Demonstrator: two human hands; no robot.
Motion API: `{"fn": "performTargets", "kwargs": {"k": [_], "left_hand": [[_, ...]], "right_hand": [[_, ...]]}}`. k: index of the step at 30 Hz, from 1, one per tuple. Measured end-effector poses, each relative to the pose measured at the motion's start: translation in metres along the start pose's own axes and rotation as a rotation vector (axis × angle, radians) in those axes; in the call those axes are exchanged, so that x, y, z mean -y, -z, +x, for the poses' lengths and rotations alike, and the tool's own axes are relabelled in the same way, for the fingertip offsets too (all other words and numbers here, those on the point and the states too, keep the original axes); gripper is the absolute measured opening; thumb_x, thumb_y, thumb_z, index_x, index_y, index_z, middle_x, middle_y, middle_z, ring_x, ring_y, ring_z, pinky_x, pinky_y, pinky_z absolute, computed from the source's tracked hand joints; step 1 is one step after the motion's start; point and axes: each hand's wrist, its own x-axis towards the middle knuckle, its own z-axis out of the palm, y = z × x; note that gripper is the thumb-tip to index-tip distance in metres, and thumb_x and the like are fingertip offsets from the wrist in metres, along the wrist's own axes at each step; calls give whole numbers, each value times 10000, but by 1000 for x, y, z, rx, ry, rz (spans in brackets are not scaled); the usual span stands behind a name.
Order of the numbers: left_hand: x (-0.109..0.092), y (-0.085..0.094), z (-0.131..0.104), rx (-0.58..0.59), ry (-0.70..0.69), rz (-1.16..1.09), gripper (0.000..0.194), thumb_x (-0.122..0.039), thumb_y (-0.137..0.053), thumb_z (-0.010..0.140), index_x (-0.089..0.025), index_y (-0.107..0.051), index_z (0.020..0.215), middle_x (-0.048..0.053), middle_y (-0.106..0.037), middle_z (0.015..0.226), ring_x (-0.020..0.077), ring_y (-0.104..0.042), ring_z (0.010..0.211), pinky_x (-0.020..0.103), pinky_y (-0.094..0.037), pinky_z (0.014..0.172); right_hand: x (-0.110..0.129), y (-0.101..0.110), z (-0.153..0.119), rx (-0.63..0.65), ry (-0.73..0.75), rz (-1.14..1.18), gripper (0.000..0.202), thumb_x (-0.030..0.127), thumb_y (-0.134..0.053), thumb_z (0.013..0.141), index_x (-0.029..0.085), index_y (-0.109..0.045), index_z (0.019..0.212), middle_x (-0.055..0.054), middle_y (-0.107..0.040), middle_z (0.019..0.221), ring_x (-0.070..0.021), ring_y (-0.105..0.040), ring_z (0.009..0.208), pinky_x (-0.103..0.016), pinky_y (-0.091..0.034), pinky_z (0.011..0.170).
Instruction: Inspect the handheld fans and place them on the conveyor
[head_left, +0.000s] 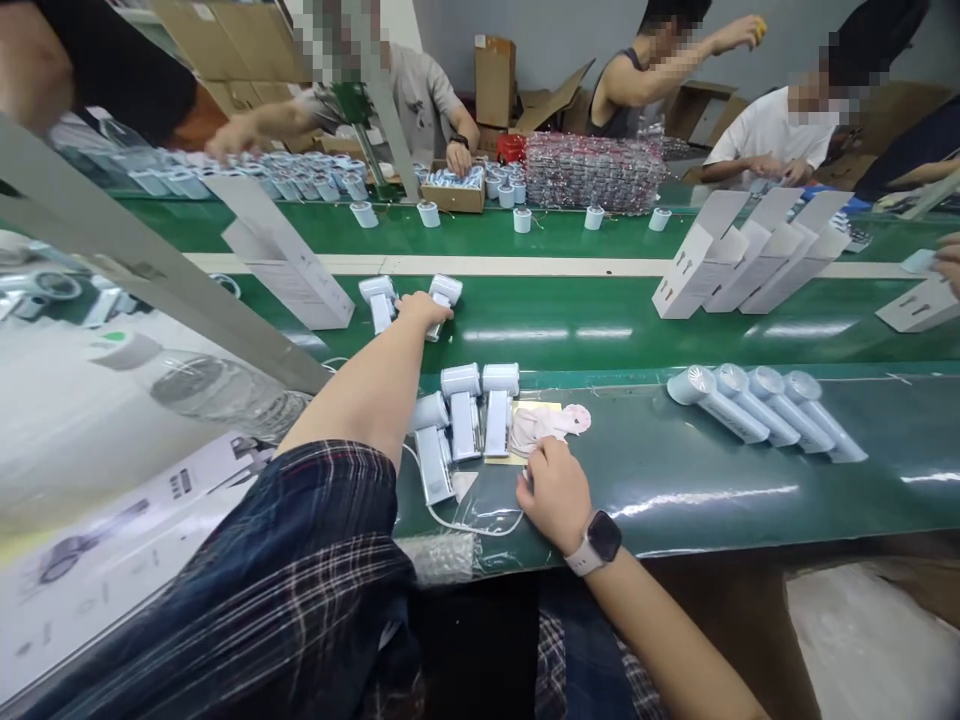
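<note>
Gripping pale-blue device (446, 288) on green belt (555, 305) with left hand (424, 310), resting curled right hand (556, 492) beside pale bundle (534, 427), can't tell if holding anything.

Got a plain grey wall (570, 45) at the back; see brown cartons (495, 85) in front of it, including a tall upright one and some with flaps open; see a long glossy green worktop (540, 308) crossing the room, split lengthwise by a pale strip (480, 266); got a darker green bench (825, 515) on the near side; note a slanted pale post (150, 265) at left plus a thinner post (391, 120) farther back; getting white light streaks (690, 502) off both green surfaces
</note>
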Motion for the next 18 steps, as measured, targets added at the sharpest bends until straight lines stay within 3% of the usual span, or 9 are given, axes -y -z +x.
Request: {"fn": "performTargets", "kwargs": {"k": [3,5,8,11,15,18], "left_hand": [[23,10,-6,-178,43,-95,875,-587,-853,613,-58,-569,1250,365,-385,1547,585,-215,1502,702,-201,1185],[35,16,-8,-239,42,-192,813,-619,-847,613,-105,-586,1186,311,-398,1549,584,-161,1519,756,-126,1180],[41,19,-5,-168,125,-245,795,-617,-882,553,-113,-613,1106,304,-484,1460,585,-270,1469,755,-232,1148],[37,17,0,-67,224,-191,835,-557,-930,500,-97,-636,1132,338,-426,1511,576,-320,1445,667,-353,1125],[29,8,0,-63,193,-161,795,-438,-910,599,-130,-618,1271,264,-233,1655,481,-354,1478,574,-345,1192],[27,7,-4,-69,124,-367,682,-234,-945,498,-136,-660,1109,231,-329,1614,480,-260,1536,562,-227,1276]], "right_hand": [[-9,4,0,-51,-12,202,107,156,-608,806,223,-547,751,-115,-643,935,-265,-608,843,-375,-497,729],[-12,9,0,-54,-48,416,113,181,-581,817,236,-515,744,-83,-621,853,-248,-598,790,-368,-486,727],[-13,15,0,-10,-87,632,105,237,-592,834,245,-522,756,-15,-568,696,-211,-573,667,-338,-477,676],[-15,16,2,45,-133,733,98,302,-631,867,243,-573,814,7,-610,666,-177,-584,590,-299,-484,609],[-22,14,7,86,-214,884,169,310,-656,879,222,-657,1023,-15,-715,771,-166,-654,629,-293,-546,636],[-26,11,10,96,-244,964,318,293,-687,859,207,-689,1166,-18,-731,814,-162,-671,667,-305,-576,691]]}}
